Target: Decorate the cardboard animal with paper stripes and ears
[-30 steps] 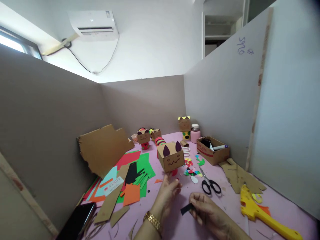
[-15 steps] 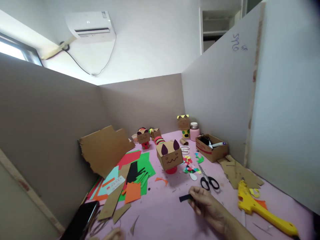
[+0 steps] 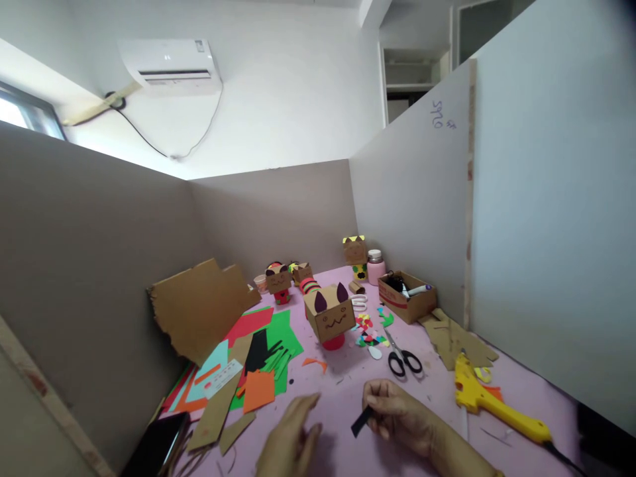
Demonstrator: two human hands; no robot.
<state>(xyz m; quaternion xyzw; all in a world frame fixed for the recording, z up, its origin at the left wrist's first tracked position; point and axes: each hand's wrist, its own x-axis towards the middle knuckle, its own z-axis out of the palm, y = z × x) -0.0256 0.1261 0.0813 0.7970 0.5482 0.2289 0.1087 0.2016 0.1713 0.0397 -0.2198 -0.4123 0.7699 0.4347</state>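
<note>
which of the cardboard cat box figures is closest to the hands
The big cardboard cat box with dark purple ears on a red base, mid-table. The smaller figures stand farther back near the partition wall.

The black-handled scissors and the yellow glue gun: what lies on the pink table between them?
In the head view, the stretch between the black-handled scissors and the yellow glue gun is bare pink table; brown cardboard scraps lie just behind it.

Cat box [image 3: 330, 317]: mid-table, behind both hands.
Scissors [image 3: 400, 355]: right of cat box.
Glue gun [image 3: 489, 405]: right of scissors.
Strip [image 3: 362, 421]: in right hand [image 3: 397, 419].
Left hand [image 3: 289, 442]: left of strip.
Paper sheets [image 3: 258, 354]: left of cat box.
</note>
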